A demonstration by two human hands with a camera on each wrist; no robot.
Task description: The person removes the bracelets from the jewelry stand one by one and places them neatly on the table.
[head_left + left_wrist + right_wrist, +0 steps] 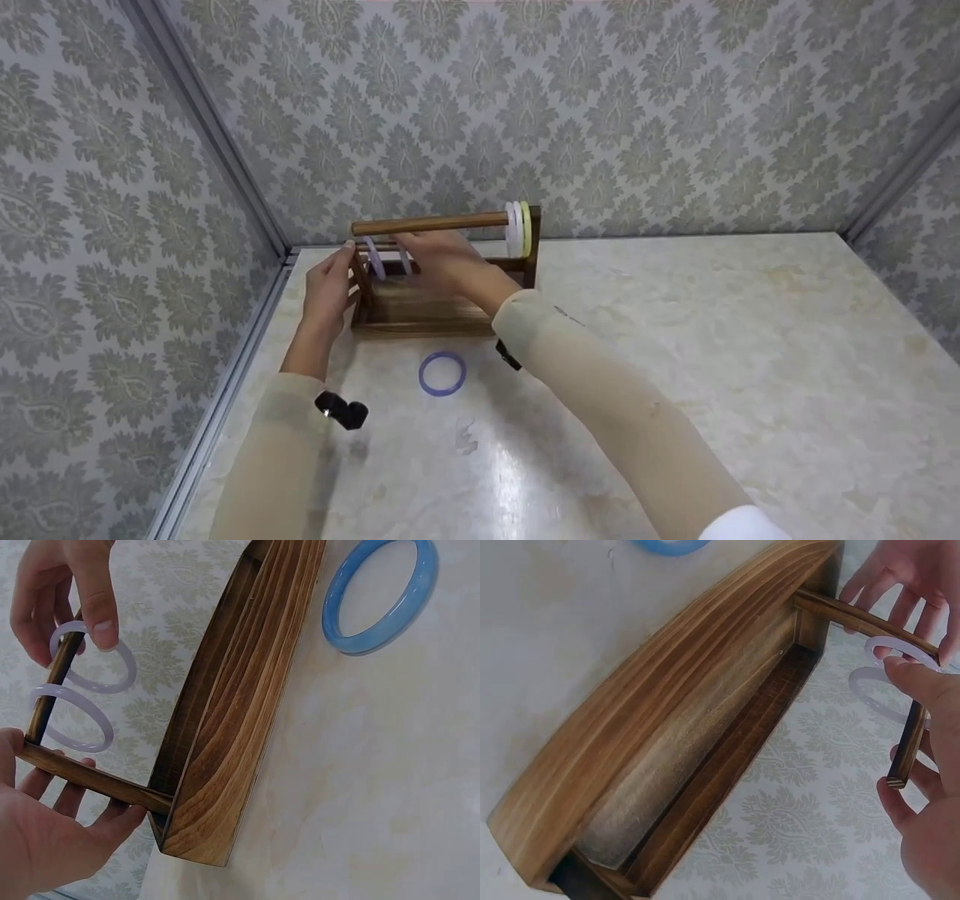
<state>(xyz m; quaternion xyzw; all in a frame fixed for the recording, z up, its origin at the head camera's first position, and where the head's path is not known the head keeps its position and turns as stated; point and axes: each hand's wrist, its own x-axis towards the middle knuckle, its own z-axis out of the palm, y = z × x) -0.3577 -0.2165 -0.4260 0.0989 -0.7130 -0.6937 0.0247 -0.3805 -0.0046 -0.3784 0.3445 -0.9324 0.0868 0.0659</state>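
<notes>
A dark wooden bangle rack (427, 328) with two rods stands at the back left of the table. My left hand (324, 292) grips its left post, fingers behind and thumb at the end of the lower rod (41, 714). Two lavender bangles hang on that rod. The outer bangle (75, 742) hangs near the post. Farther in, my right hand (442, 261) pinches the other lavender bangle (129, 664) between thumb and fingers. On the upper rod (427, 223), white bangles (511, 234) and a yellow-green bangle (526, 234) hang at the right end.
A blue bangle (442, 393) lies flat on the marbled table (712, 360) in front of the rack. Patterned wall panels (585, 112) rise behind and to the left, with a metal frame strip (217, 420) along the table's left edge.
</notes>
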